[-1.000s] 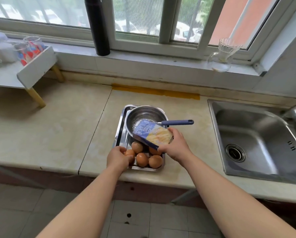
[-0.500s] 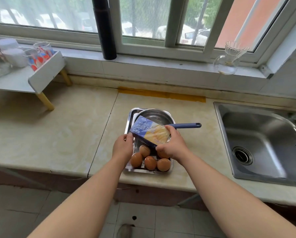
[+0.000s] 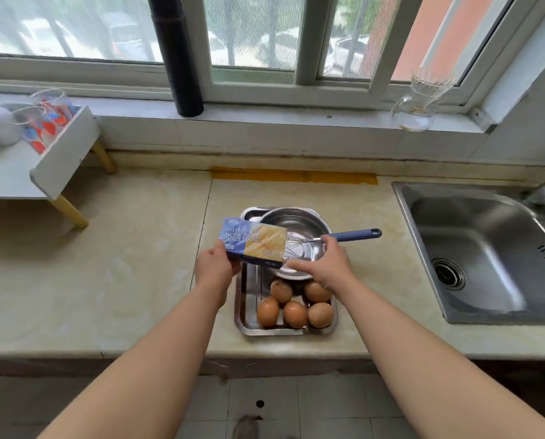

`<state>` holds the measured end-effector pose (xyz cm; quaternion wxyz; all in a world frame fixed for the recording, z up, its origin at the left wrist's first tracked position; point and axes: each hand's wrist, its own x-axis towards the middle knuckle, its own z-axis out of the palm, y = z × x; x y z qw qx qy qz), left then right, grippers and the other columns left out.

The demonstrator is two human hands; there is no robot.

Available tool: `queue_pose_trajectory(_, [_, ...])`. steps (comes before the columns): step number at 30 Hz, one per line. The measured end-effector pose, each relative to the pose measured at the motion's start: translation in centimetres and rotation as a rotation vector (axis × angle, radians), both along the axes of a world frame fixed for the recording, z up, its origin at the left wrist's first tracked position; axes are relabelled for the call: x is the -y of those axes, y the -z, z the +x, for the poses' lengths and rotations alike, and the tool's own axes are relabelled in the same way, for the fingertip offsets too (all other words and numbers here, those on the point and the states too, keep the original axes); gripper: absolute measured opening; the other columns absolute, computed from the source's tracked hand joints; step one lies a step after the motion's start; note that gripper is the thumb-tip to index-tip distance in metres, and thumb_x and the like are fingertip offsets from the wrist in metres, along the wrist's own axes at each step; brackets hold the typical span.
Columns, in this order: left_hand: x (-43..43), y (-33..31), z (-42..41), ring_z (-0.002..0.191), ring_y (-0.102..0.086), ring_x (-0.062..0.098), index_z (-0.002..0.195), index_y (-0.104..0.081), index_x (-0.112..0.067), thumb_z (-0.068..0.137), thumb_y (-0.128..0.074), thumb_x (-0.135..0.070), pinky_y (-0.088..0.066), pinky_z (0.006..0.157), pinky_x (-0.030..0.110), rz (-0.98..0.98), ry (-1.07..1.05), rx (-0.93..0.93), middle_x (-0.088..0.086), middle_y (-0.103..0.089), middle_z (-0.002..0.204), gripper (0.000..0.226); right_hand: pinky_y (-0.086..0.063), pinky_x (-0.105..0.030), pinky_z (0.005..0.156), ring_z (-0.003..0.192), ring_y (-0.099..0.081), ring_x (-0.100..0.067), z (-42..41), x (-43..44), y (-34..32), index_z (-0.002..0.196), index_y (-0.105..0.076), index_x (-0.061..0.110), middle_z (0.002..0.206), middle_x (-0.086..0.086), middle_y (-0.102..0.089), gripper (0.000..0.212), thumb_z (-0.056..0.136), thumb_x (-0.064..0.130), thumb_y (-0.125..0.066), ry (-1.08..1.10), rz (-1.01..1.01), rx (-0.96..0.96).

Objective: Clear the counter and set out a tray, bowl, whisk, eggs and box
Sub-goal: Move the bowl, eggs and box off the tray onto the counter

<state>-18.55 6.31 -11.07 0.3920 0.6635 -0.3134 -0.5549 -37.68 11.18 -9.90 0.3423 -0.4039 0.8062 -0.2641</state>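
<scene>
A steel tray (image 3: 245,315) lies on the counter near its front edge. In its far half sits a steel bowl (image 3: 296,223) with a blue-handled whisk (image 3: 356,234) resting in it, handle pointing right. Several brown eggs (image 3: 294,313) lie in the tray's near half. My left hand (image 3: 215,269) holds a blue and yellow butter box (image 3: 253,245) above the tray's left side. My right hand (image 3: 325,264) hovers over the bowl's near rim with fingers spread, holding nothing.
A steel sink (image 3: 483,248) is set into the counter at the right. A white wooden stand (image 3: 65,153) with glasses stands at the far left. A black cylinder (image 3: 177,55) and a glass jug (image 3: 418,99) stand on the windowsill.
The box passed from my right hand to my left hand and shifted left. My right hand let go and now sits over the bowl. My left hand left the eggs.
</scene>
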Motion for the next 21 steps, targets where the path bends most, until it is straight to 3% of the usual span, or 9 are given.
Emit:
queue_pose_trajectory(3, [1.0, 0.4, 0.5, 0.064, -0.058, 0.011, 0.091, -0.06, -0.009, 0.098, -0.046, -0.013, -0.05, 0.052, 0.02, 0.028, -0.064, -0.002, 0.006, -0.062, 0.078, 0.016, -0.042, -0.039, 0.1, 0.12, -0.05, -0.034, -0.9, 0.2, 0.8, 0.123, -0.053, 0.004, 0.127, -0.015, -0.056, 0.058, 0.079, 0.039, -0.07, 0.15, 0.066, -0.159])
queue_pose_trajectory(5, [1.5, 0.7, 0.5, 0.063, -0.055, 0.01, 0.098, -0.058, -0.009, 0.098, -0.047, -0.012, -0.046, 0.048, 0.017, 0.031, -0.085, 0.003, 0.003, -0.058, 0.074, 0.011, -0.047, -0.04, 0.094, 0.111, -0.057, -0.038, -1.5, 0.6, 1.8, 0.115, -0.057, 0.005, 0.119, -0.017, -0.06, 0.042, 0.083, 0.031, -0.061, 0.239, 0.113, -0.109])
queue_pose_trajectory(7, [2.1, 1.1, 0.4, 0.071, -0.062, 0.017, 0.101, -0.055, -0.008, 0.099, -0.043, -0.019, -0.05, 0.057, 0.022, 0.053, -0.13, -0.051, 0.007, -0.062, 0.083, 0.016, -0.054, -0.041, 0.083, 0.09, -0.063, -0.035, -2.0, 1.0, 3.2, 0.098, -0.059, 0.006, 0.101, -0.016, -0.065, 0.028, 0.081, 0.028, -0.056, 0.299, 0.13, -0.023])
queue_pose_trajectory(9, [2.5, 1.6, 0.3, 0.083, -0.067, 0.026, 0.1, -0.053, -0.008, 0.1, -0.04, -0.025, -0.054, 0.071, 0.031, 0.082, -0.159, -0.113, 0.012, -0.064, 0.096, 0.021, -0.049, -0.033, 0.072, 0.076, -0.055, -0.027, -2.2, 1.5, 4.3, 0.084, -0.058, 0.008, 0.086, -0.014, -0.06, 0.014, 0.082, 0.022, -0.055, 0.317, 0.132, 0.006])
queue_pose_trajectory(12, [2.9, 2.2, 0.4, 0.081, -0.065, 0.028, 0.09, -0.054, -0.01, 0.099, -0.041, -0.025, -0.055, 0.084, 0.038, 0.099, -0.174, -0.126, 0.014, -0.062, 0.1, 0.021, -0.04, -0.029, 0.066, 0.076, -0.052, -0.025, -2.3, 2.2, 5.2, 0.089, -0.066, -0.003, 0.087, -0.018, -0.063, 0.02, 0.084, 0.013, -0.056, 0.373, 0.119, 0.038])
queue_pose_trajectory(15, [3.1, 2.3, 0.5, 0.072, -0.063, 0.022, 0.099, -0.051, -0.007, 0.1, -0.038, -0.02, -0.054, 0.086, 0.037, 0.104, -0.213, -0.168, 0.014, -0.06, 0.104, 0.019, -0.04, -0.028, 0.067, 0.079, -0.056, -0.026, -2.3, 2.6, 5.6, 0.102, -0.066, -0.007, 0.087, -0.017, -0.061, 0.027, 0.084, 0.009, -0.056, 0.423, 0.128, 0.067])
queue_pose_trajectory(18, [3.3, 2.1, 0.3, 0.072, -0.064, 0.022, 0.104, -0.05, -0.007, 0.099, -0.037, -0.018, -0.055, 0.081, 0.034, 0.118, -0.253, -0.208, 0.015, -0.06, 0.107, 0.018, -0.041, -0.028, 0.068, 0.09, -0.064, -0.032, -2.8, 2.8, 5.4, 0.105, -0.065, -0.008, 0.09, -0.019, -0.063, 0.029, 0.084, 0.007, -0.054, 0.48, 0.119, 0.069])
queue_pose_trajectory(21, [3.6, 1.9, -0.3, 0.081, -0.065, 0.026, 0.106, -0.05, -0.011, 0.099, -0.035, -0.017, -0.055, 0.068, 0.028, 0.14, -0.268, -0.222, 0.014, -0.061, 0.107, 0.018, -0.043, -0.031, 0.069, 0.1, -0.065, -0.038, -4.0, 2.7, 4.7, 0.11, -0.063, -0.008, 0.109, -0.022, -0.067, 0.033, 0.084, 0.01, -0.055, 0.568, 0.087, 0.045])
